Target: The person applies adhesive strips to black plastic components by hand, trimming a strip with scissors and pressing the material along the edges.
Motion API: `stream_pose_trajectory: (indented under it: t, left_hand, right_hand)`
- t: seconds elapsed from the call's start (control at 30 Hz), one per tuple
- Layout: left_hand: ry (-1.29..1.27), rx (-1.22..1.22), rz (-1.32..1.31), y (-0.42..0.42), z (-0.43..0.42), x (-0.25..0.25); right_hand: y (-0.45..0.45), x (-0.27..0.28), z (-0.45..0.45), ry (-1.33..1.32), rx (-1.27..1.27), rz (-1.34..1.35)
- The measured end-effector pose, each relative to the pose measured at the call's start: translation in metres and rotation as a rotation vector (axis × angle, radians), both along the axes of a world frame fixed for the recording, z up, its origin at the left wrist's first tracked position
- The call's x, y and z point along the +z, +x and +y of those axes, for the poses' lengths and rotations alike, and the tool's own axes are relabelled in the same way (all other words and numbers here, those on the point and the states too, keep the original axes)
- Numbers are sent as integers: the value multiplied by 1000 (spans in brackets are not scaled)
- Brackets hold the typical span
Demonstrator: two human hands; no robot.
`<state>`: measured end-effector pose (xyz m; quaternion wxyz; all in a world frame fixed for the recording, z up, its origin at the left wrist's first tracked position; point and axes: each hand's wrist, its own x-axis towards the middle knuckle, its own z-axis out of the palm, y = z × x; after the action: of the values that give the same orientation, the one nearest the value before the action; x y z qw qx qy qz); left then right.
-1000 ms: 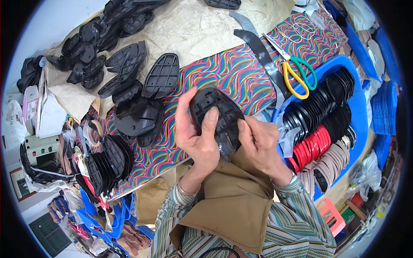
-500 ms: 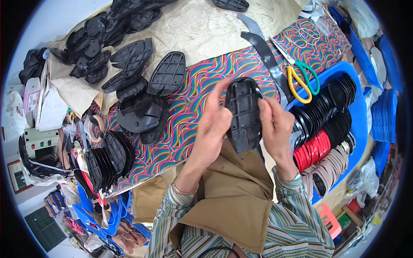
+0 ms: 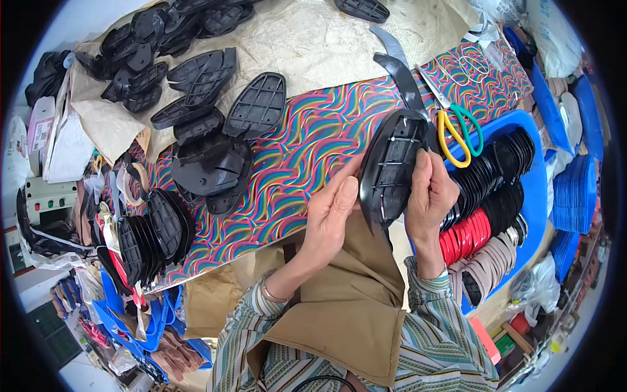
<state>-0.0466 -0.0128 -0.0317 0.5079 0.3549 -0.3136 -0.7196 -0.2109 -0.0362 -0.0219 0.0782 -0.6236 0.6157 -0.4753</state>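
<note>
A black shoe sole (image 3: 396,171) is held up over the table's front edge, its gridded underside facing me and its tip pointing away. My right hand (image 3: 431,196) pinches its right edge, thumb on the gridded face. At the left edge is my left hand (image 3: 334,212), its fingers reaching behind the sole and its thumb raised beside the rim; those fingertips are hidden. Beyond the sole lie scissors (image 3: 458,130) with yellow and green handles and a dark curved strip (image 3: 400,77). Left of my hands, another gridded sole (image 3: 257,106) rests beside a loose pile of soles (image 3: 208,163).
On the right stands a blue bin (image 3: 537,196) packed with black, red and beige pieces. More black soles (image 3: 157,234) stand in a row at the table's left front. The patterned tablecloth (image 3: 313,130) is partly covered by brown paper (image 3: 307,46).
The held sole has moved right and turned, now showing more of its left side wall. My left hand has shifted, its raised index finger now lowered behind the sole. The view has shifted slightly.
</note>
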Motion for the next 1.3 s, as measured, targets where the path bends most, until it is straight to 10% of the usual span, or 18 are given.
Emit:
stream_pose_trajectory:
  t: [0.33, 0.77, 0.93, 1.03, 1.3]
  left_hand:
    - [-659, 281, -1023, -5, -6, 4]
    - [-421, 119, -794, 4, -25, 26]
    - [-292, -13, -331, 14, -34, 31]
    - [-258, -165, -340, 25, -34, 30]
    - [-85, -425, -245, 32, -31, 29]
  right_hand:
    - [6, -3, 4, -124, 27, 114]
    - [11, -8, 18, -76, 155, 117]
    - [9, -6, 16, -31, 229, 50]
    - [-5, 8, 11, 443, 365, -490]
    - [-18, 30, -35, 716, 894, -252]
